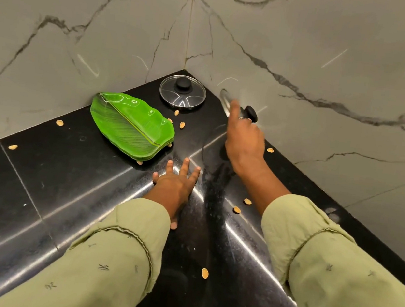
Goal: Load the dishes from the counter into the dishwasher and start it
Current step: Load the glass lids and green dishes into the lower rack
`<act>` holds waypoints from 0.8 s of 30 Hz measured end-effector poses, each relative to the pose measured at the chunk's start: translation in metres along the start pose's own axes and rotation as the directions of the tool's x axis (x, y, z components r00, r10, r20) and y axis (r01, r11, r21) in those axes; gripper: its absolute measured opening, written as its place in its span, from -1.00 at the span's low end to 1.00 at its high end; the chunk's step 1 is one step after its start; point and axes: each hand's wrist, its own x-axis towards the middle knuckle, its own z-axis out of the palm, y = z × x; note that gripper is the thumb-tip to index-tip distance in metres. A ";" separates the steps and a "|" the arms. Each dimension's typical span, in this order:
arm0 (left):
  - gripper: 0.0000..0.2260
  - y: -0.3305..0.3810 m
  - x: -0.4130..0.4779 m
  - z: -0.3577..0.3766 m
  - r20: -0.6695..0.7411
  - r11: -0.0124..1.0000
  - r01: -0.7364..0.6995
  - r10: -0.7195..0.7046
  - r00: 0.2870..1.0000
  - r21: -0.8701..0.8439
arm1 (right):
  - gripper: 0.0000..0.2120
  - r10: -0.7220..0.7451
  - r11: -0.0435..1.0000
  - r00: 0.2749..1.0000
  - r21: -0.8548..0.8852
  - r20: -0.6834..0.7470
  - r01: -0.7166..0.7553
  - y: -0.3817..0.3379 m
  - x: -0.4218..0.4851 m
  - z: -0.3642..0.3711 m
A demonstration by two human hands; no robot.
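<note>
Grips tilted glass lid (225, 100) by black knob (251, 114) in right hand (245, 141) — rim blurred just above the grip, probably light, stiff, slick, breakable — rests left hand (175, 188) flat, fingers spread, on counter (64, 174) below.

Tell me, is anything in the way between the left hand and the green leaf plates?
No. Only bare black counter lies between the left hand and the green leaf plates. A small seed sits at the stack's near edge.

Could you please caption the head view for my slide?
Right hand grips a black-knobbed glass lid; left hand rests flat on black counter.
</note>
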 end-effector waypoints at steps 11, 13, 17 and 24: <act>0.21 0.012 -0.041 0.014 -0.295 0.975 0.047 0.020 0.955 0.217 | -0.81 0.669 -0.188 0.582 0.864 0.461 -0.468 0.028 -0.087 -0.006; 0.14 0.012 -0.056 0.030 -0.409 0.982 0.085 -0.010 0.913 0.167 | -0.83 0.645 -0.331 0.564 0.854 0.516 -0.402 0.020 -0.115 -0.011; -0.04 -0.005 -0.085 0.072 -0.537 0.996 0.070 -0.090 0.839 -0.056 | -0.84 0.586 -0.473 0.583 0.822 0.562 -0.317 0.009 -0.164 -0.026; -0.17 -0.014 -0.129 0.127 -0.619 0.986 -0.020 -0.090 0.780 -0.168 | -0.79 0.515 -0.572 0.629 0.780 0.582 -0.254 -0.010 -0.234 -0.034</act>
